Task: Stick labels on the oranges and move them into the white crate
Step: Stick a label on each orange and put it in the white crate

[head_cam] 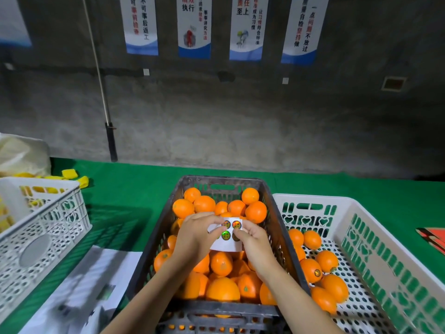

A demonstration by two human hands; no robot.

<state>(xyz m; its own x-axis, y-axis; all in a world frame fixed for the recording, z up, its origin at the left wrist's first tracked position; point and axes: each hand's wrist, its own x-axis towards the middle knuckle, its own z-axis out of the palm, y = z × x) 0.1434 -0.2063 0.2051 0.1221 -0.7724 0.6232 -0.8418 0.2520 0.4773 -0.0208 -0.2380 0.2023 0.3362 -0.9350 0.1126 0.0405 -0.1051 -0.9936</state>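
Roughly eight round oranges (pixel 310 270) sit in the white perforated plastic crate (pixel 313 197) at 3 o'clock; many more fill the dark plastic crate (pixel 154 239) at 12. Your left hand (pixel 195 235) and right hand (pixel 252 239) clamp fingers (pixel 212 220) on the white label sheet (pixel 227 247).

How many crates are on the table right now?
3: left white crate, dark crate full of oranges in the middle, right white crate. None seems hidden.

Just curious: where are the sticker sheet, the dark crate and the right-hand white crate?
sticker sheet (pixel 226 246): head view, bare lower edge.
dark crate (pixel 220 180): head view, far rim.
right-hand white crate (pixel 310 197): head view, far rim.
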